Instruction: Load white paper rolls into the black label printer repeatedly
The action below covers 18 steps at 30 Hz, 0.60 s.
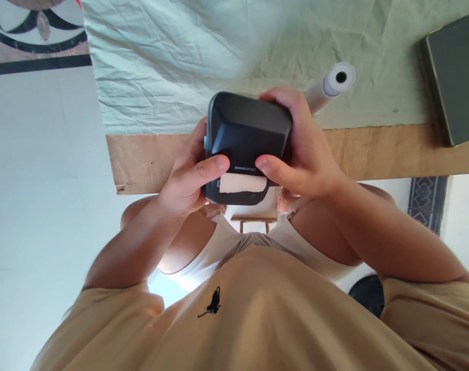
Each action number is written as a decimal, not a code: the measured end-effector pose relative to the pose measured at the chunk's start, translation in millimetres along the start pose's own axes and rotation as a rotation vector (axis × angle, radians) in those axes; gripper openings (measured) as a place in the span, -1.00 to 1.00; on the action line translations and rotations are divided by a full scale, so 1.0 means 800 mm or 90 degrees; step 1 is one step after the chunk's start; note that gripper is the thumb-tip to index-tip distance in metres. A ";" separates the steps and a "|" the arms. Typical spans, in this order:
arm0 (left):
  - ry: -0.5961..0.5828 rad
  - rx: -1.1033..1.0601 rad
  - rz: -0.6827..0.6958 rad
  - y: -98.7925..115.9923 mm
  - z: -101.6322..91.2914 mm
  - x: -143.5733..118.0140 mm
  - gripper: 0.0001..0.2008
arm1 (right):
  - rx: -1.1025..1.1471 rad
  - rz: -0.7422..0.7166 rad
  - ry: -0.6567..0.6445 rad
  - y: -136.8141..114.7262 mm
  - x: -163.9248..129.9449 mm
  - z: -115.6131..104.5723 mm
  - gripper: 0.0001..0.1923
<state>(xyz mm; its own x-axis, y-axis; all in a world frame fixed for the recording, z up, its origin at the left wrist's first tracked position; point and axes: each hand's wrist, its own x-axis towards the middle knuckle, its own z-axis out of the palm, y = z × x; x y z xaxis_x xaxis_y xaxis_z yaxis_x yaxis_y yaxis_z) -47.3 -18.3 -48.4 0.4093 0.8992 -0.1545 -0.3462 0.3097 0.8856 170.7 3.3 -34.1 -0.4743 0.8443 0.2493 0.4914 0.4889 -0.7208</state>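
Between my two hands is a black label printer [253,129], lifted at the table's front edge. A strip of white label paper [242,183] sticks out of the slot on the side towards me, just below the printed brand name. My left hand [191,172] grips the printer's left side, its thumb resting on the lid. On the right side my right hand [299,144] is wrapped round the body, thumb on the lid near the slot. The fingers under the printer are mostly hidden. Just beyond my right hand a white paper roll [336,80] lies on the cloth.
A pale green wrinkled cloth [172,67] covers the table, leaving a bare wooden edge [377,149] at the front. A dark flat tablet-like object [456,77] lies at the right. My legs are beneath the edge; tiled floor [37,170] shows to the left.
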 end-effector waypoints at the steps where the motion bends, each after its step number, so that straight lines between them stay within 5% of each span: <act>1: -0.008 -0.018 0.016 -0.001 0.000 0.000 -0.43 | -0.001 0.000 -0.002 0.000 0.000 0.000 -0.25; 7: -0.024 -0.051 0.034 -0.001 -0.001 0.005 -0.42 | 0.011 -0.012 -0.003 0.000 0.000 -0.002 -0.26; 12: 0.043 -0.025 0.022 0.004 0.006 0.006 -0.50 | 0.012 0.022 -0.008 0.000 0.000 -0.004 -0.31; 18: -0.005 -0.053 0.047 -0.004 0.000 0.020 -0.38 | 0.056 0.041 -0.011 -0.004 0.001 -0.005 -0.34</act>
<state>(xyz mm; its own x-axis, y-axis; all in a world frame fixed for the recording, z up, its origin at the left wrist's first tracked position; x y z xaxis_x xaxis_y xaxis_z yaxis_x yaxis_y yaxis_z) -40.1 -4.9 -53.7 0.3861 0.9184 -0.0865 -0.4443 0.2673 0.8551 171.3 3.4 -29.2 -0.4568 0.8690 0.1904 0.4560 0.4125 -0.7886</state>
